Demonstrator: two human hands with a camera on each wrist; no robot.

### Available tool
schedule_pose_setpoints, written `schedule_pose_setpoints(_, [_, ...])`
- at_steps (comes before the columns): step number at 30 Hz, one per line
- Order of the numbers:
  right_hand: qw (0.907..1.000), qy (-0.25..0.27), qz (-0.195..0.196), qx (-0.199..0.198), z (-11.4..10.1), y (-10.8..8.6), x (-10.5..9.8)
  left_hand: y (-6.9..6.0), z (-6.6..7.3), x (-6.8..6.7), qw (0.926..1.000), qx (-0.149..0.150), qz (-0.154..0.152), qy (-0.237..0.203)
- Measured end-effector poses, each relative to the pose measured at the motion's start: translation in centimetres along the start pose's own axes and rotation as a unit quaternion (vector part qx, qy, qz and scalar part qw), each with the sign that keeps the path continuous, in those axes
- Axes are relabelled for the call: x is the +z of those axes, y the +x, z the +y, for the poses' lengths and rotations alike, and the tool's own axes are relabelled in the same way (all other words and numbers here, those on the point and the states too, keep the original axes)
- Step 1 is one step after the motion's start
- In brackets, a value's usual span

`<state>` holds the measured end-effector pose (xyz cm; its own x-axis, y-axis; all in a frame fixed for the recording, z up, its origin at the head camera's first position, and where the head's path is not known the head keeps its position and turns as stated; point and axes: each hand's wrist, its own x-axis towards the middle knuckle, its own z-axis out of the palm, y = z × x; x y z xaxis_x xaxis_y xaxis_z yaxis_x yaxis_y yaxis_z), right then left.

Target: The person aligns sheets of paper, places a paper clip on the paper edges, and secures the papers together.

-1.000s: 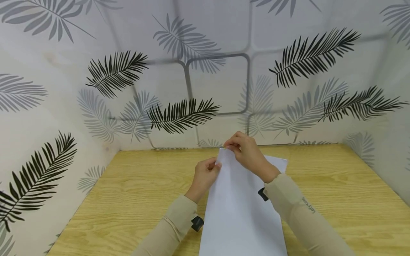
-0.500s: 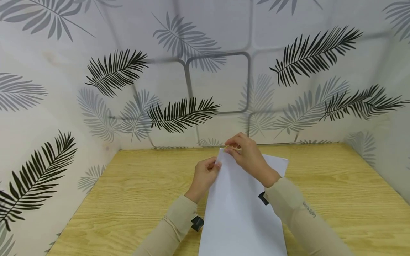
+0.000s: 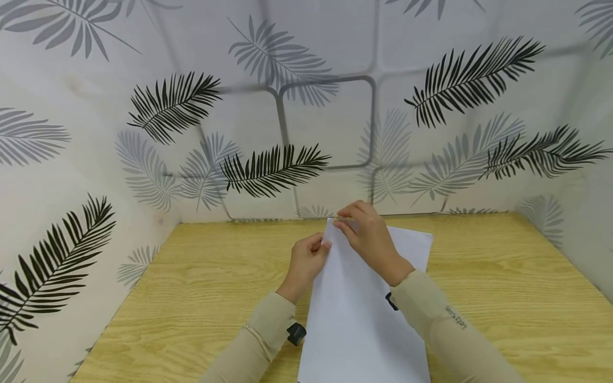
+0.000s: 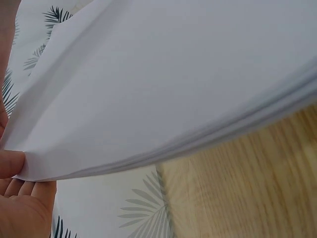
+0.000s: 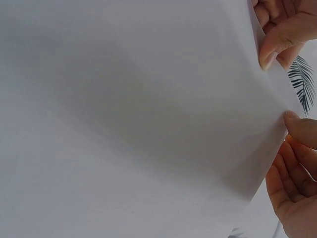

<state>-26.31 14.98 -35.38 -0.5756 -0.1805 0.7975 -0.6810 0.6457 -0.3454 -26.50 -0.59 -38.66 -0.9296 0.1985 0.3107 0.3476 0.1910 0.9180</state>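
A stack of white paper sheets [image 3: 364, 319] lies lengthwise before me, its far end raised. At the left edge near the far corner, my left hand [image 3: 306, 263] pinches the sheets between thumb and fingers; the left wrist view shows this left hand [image 4: 25, 203] with the layered edges. My right hand [image 3: 371, 236] is at the top edge, thumb and forefinger pinching a thin yellow piece [image 5: 290, 136] beside the paper. In the right wrist view, the right thumb [image 5: 299, 126] touches the paper's edge. The fingers mostly hide the yellow piece, so its kind is unclear.
A wood-grain table [image 3: 215, 298] lies under the paper and extends to both sides. Behind and at the sides stand light walls [image 3: 325, 127] with a feather-like leaf print. A black strap [image 3: 296, 333] is on the left wrist.
The right hand has shifted slightly at the paper's top edge, and the yellow piece, visible as a thin line half a second ago, is now mostly covered. The left hand keeps its grip.
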Motion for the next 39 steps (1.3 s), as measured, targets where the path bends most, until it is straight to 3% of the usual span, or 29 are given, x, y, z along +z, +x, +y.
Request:
schedule_pose_setpoints(7, [1.0,0.004,-0.001,-0.005,-0.2,0.0,0.1,-1.2,3.0,-0.5,0.9999,0.004,-0.009,0.009])
schedule_pose_setpoints(17, [0.9998,0.01,0.01,-0.012,-0.5,0.0,0.3,0.1,-0.4,-0.1,0.9998,0.02,-0.001,-0.001])
schedule_pose_setpoints(39, [0.9998,0.001,0.018,-0.001,-0.4,-0.5,1.2,0.0,-0.5,-0.1,0.9994,0.023,0.02,0.015])
